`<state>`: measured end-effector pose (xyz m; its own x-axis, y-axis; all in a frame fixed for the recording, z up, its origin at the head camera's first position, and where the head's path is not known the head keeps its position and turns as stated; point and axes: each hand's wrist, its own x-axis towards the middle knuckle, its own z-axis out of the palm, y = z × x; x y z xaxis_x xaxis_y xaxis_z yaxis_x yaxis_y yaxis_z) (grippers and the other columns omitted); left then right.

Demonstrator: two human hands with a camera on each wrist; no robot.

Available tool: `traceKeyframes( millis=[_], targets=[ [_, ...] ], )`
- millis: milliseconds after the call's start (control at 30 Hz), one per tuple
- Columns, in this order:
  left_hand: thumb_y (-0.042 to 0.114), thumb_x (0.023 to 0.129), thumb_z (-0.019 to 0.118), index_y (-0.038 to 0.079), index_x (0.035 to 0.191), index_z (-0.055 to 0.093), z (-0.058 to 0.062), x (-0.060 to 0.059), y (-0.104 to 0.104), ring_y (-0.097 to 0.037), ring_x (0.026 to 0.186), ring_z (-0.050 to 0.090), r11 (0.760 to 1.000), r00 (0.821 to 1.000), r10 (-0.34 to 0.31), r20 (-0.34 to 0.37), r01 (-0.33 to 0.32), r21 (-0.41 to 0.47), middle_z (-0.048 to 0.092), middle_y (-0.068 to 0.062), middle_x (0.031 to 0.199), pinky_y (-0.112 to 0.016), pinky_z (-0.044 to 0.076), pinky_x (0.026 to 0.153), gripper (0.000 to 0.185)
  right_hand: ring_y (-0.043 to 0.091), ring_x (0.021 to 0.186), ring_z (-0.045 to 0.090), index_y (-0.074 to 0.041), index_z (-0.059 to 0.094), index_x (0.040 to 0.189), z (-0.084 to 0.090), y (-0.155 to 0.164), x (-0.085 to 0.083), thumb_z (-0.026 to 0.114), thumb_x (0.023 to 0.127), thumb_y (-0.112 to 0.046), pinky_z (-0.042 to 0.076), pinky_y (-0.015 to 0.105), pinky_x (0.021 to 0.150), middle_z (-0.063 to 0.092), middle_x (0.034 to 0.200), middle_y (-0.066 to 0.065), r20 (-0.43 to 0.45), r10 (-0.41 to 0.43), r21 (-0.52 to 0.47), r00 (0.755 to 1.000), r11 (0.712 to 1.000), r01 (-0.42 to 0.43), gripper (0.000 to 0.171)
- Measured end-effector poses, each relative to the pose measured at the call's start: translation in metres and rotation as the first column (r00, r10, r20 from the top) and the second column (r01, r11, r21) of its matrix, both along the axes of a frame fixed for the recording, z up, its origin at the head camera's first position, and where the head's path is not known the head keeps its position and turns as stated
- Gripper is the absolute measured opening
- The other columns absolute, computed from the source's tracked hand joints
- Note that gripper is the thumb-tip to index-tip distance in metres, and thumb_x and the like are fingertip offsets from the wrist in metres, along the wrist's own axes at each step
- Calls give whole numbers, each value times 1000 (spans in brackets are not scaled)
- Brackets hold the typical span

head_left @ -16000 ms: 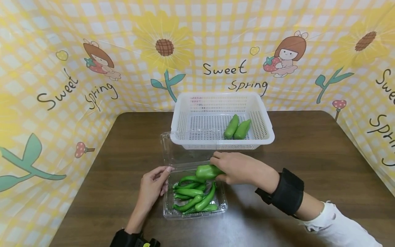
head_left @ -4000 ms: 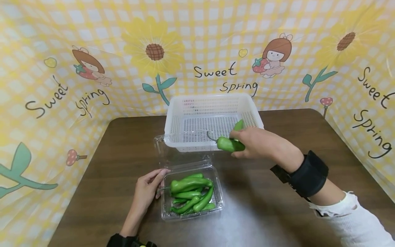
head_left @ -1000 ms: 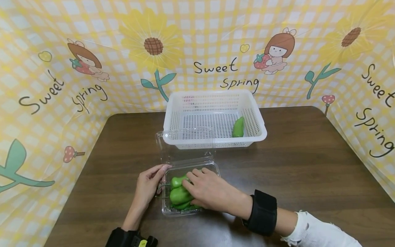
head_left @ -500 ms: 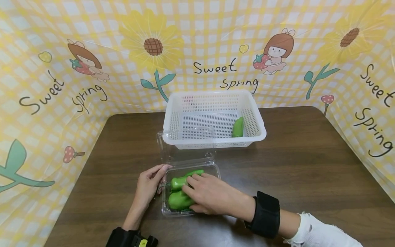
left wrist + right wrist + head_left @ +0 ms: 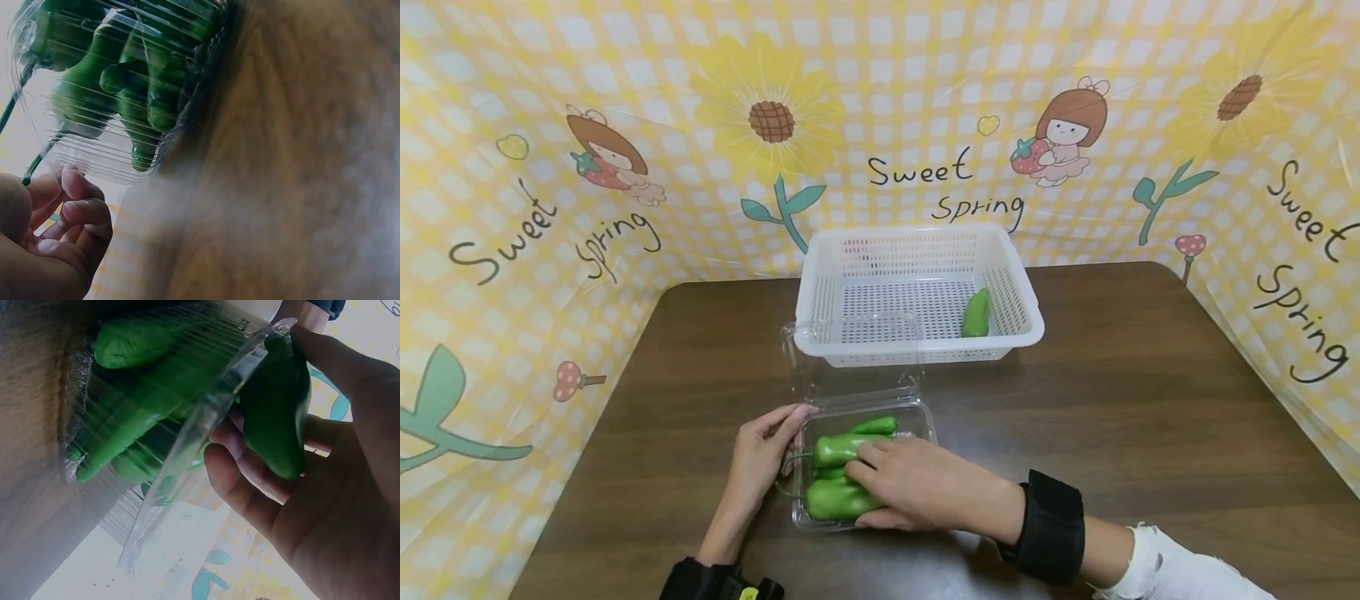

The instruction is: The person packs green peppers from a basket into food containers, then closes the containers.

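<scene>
My right hand (image 5: 932,483) holds a thick green pepper (image 5: 838,500) at the near side of an opened clear plastic box (image 5: 928,421). In the right wrist view this pepper (image 5: 275,419) lies between my thumb and curled fingers, at the box's rim. A second thick pepper (image 5: 835,452) lies beside it, with thinner green peppers (image 5: 876,426) partly hidden under and behind them. My left hand (image 5: 760,446) pinches the box's left edge near the far corner. Seen from its wrist, the left hand (image 5: 69,244) has its fingertips at the box's corner.
Behind the box, its transparent lid (image 5: 850,379) stands raised in front of a white slotted basket (image 5: 1033,321). One green pepper (image 5: 976,314) sits in the basket's right side. The brown table (image 5: 1112,400) is backed by a printed yellow cloth (image 5: 917,83).
One pepper went from the basket into the box over the last seconds. In the last second my right hand shifted slightly towards the near side with the thick pepper. The left hand stayed put.
</scene>
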<state>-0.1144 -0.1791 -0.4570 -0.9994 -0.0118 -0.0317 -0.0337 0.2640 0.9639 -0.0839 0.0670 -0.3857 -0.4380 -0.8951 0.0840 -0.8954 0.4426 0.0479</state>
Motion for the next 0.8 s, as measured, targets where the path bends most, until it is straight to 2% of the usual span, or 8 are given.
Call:
traceKeyframes(
  millis=[133, 267, 400, 600, 800],
  targets=[
    [40, 98, 61, 21, 112, 74, -1, 0, 0, -11, 44, 43, 1000, 1000, -8, 0, 8, 15, 55, -8, 69, -31, 43, 39, 27, 6, 91, 58, -14, 60, 119, 0, 3, -1, 54, 98, -54, 54, 24, 82, 60, 102, -6, 30, 3, 2, 1000, 1000, -3, 45],
    [38, 98, 61, 19, 112, 74, -1, 0, -1, -12, 44, 43, 1000, 1000, -9, -9, 9, 22, 56, -9, 69, -31, 43, 39, 27, 5, 89, 54, -14, 60, 120, 0, 6, -1, 53, 98, -53, 53, 22, 79, 57, 101, -6, 80, 1, 0, 997, 1000, -2, 46],
    [36, 98, 61, 16, 113, 74, -1, -1, -1, -15, 43, 44, 1000, 1000, -11, -17, 11, 24, 56, -9, 68, -31, 43, 38, 28, 4, 90, 54, -12, 59, 125, -1, 11, -1, 52, 99, -53, 53, 22, 80, 56, 106, -4, 125, -3, 0, 992, 1000, 3, 50],
    [35, 99, 61, 16, 113, 74, 1, -2, 0, -15, 42, 44, 1000, 1000, -8, -28, 8, 23, 57, -8, 67, -31, 43, 38, 27, 7, 95, 58, -8, 55, 133, -3, 14, -2, 52, 99, -54, 56, 24, 85, 57, 116, 1, 140, -4, -14, 990, 1000, 6, 57],
    [35, 99, 61, 19, 112, 74, 0, -1, 0, -15, 43, 44, 1000, 1000, -3, -15, 3, 14, 56, -9, 68, -31, 44, 39, 25, 8, 99, 59, -6, 54, 133, -3, 15, -1, 55, 99, -50, 55, 24, 89, 56, 119, 2, 163, -13, 4, 987, 1000, 12, 55]
  ],
)
